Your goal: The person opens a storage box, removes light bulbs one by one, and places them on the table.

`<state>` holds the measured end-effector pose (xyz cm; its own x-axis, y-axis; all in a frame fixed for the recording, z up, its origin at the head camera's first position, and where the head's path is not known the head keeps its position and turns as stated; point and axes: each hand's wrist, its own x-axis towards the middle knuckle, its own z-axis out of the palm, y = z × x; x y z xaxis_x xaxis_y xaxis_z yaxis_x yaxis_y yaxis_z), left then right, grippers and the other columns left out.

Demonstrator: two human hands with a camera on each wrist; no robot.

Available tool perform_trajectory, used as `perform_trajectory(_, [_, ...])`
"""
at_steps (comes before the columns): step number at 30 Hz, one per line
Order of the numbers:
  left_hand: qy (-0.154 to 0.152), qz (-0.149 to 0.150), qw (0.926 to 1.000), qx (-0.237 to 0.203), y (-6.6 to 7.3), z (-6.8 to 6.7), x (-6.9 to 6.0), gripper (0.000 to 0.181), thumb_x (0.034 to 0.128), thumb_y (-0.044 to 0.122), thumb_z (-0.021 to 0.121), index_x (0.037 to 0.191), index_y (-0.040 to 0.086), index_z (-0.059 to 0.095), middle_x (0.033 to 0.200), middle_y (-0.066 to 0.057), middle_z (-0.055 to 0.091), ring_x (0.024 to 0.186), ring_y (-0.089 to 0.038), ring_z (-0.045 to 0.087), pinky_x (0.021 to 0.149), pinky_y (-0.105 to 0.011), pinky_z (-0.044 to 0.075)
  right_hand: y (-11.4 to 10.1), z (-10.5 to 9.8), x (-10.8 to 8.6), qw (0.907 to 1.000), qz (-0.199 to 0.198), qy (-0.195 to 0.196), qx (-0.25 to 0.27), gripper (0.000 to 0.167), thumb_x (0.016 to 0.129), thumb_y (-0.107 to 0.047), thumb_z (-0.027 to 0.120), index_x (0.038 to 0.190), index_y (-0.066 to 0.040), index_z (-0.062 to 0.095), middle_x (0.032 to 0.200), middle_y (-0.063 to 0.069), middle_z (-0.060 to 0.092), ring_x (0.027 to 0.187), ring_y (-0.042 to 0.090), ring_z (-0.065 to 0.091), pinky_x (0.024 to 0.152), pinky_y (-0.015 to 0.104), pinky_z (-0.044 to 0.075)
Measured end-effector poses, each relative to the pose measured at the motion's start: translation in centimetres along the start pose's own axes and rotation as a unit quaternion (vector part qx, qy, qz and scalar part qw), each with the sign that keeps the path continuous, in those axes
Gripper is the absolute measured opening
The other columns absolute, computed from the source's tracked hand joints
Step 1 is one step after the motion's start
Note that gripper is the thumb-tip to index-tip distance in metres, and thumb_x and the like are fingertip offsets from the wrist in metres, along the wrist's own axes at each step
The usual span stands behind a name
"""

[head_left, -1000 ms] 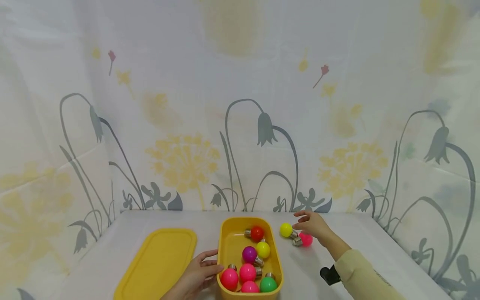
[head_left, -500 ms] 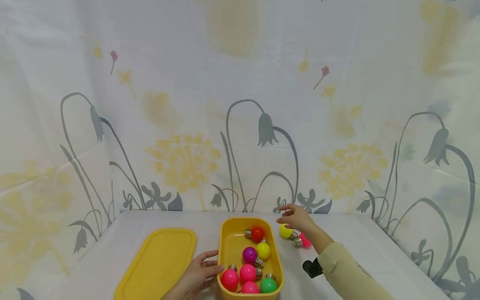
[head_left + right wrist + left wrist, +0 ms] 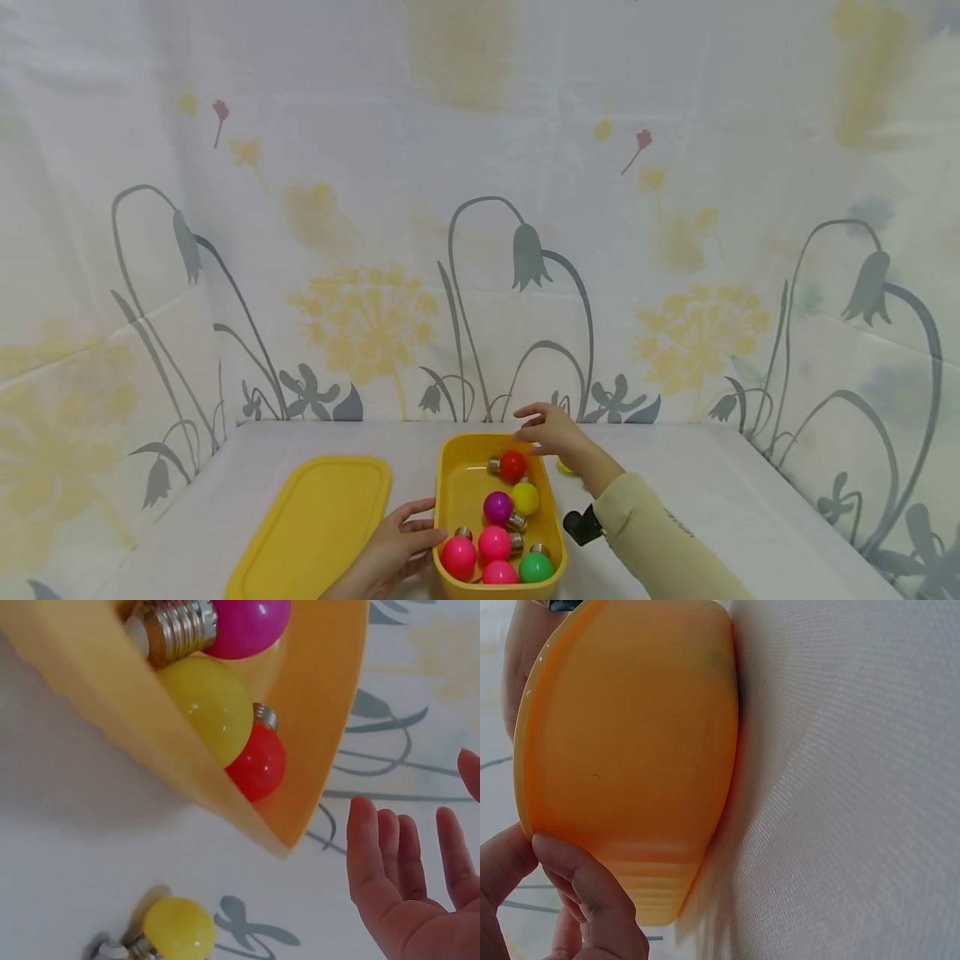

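Note:
In the head view, a yellow box (image 3: 463,487) holds several coloured light bulbs: a red bulb (image 3: 513,467), a yellow bulb (image 3: 526,499), a purple bulb (image 3: 497,507), a green bulb (image 3: 536,568) and pink ones (image 3: 495,543). My left hand (image 3: 397,542) pinches the box's left rim between thumb and finger, as the left wrist view confirms. Over the far right corner of the box hovers my right hand (image 3: 555,433), fingers spread with nothing in them. Outside the box lies another yellow bulb (image 3: 180,928), with a metal screw base next to it in the right wrist view.
Left of the box, a flat yellow lid (image 3: 318,517) lies on the white table (image 3: 720,500). A flower-printed cloth (image 3: 480,333) hangs behind the table. A black device (image 3: 582,526) sits at my right wrist.
My right hand has moved left, from above the two bulbs beside the box to over its far right corner. It now hides the loose pink bulb. The left hand has stayed put.

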<state>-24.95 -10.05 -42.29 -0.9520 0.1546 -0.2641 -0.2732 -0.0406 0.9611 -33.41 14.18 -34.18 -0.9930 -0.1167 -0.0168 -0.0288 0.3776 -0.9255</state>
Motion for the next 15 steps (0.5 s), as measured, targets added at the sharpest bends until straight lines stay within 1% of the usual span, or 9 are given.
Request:
perform_trajectory(5, [0.002,0.000,1.0000,0.001,0.1,0.0,-0.2,0.060,0.0834,0.013,0.071,0.133,-0.004,0.040,0.101,-0.014,0.058,0.079,-0.017,0.059,0.073,-0.031,0.053,-0.2,1.4,0.2,0.9994,0.005,-0.024,0.023,0.036,0.083,-0.002,0.066,0.117,0.002,0.054,0.102,0.017,0.057,0.099,0.037,0.057,0.085,0.047,0.047])
perform_trajectory(8, [0.003,-0.002,1.0000,0.003,0.2,0.0,-0.3,0.060,0.0833,0.014,0.071,0.133,-0.003,0.040,0.102,-0.014,0.058,0.080,-0.018,0.059,0.074,-0.031,0.052,-0.1,2.1,0.5,0.9988,0.012,-0.028,0.039,0.036,0.083,-0.001,0.067,0.116,0.003,0.054,0.104,0.018,0.056,0.100,0.038,0.056,0.087,0.049,0.045])
perform_trajectory(11, [0.001,-0.002,1.0000,0.004,0.2,0.0,-0.3,0.061,0.0832,0.014,0.071,0.133,-0.003,0.040,0.103,-0.015,0.057,0.080,-0.018,0.058,0.075,-0.031,0.052,0.4,2.5,0.9,0.9981,0.020,-0.023,0.053,0.035,0.083,-0.002,0.067,0.116,0.003,0.055,0.104,0.018,0.057,0.100,0.038,0.055,0.090,0.051,0.043])
perform_trajectory(15, [-0.004,0.001,1.0000,0.002,0.1,0.0,-0.2,0.061,0.0836,0.013,0.071,0.133,-0.004,0.039,0.103,-0.015,0.058,0.080,-0.018,0.059,0.075,-0.032,0.052,1.4,3.1,1.7,0.9982,0.024,-0.007,0.055,0.035,0.083,-0.006,0.067,0.115,0.003,0.056,0.104,0.017,0.058,0.098,0.037,0.057,0.089,0.047,0.044])
